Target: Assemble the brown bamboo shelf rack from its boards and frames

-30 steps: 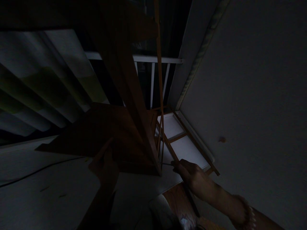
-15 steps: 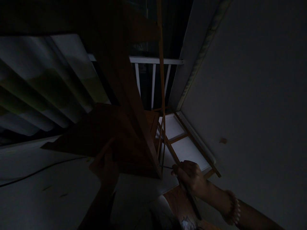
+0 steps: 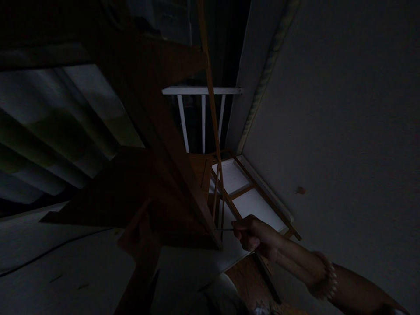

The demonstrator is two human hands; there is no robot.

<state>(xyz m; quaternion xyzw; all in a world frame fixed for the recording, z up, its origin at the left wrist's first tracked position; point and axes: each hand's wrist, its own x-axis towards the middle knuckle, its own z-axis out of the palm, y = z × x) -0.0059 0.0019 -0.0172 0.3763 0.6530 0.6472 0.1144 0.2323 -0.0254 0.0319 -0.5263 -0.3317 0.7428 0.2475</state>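
Dim room, pale wall (image 3: 344, 109). Right hand (image 3: 254, 234), fingers clamped on thin dark tool (image 3: 225, 229), tip at brown wooden frame (image 3: 183, 175). Left hand (image 3: 139, 238) braces frame, finger state indiscernible; fastening unfinished.

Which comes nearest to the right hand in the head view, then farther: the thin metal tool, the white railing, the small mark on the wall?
1. Thin metal tool: gripped in the right hand, its tip pointing left at the wooden frame.
2. Small mark on the wall: up and to the right.
3. White railing: far above, at the top.
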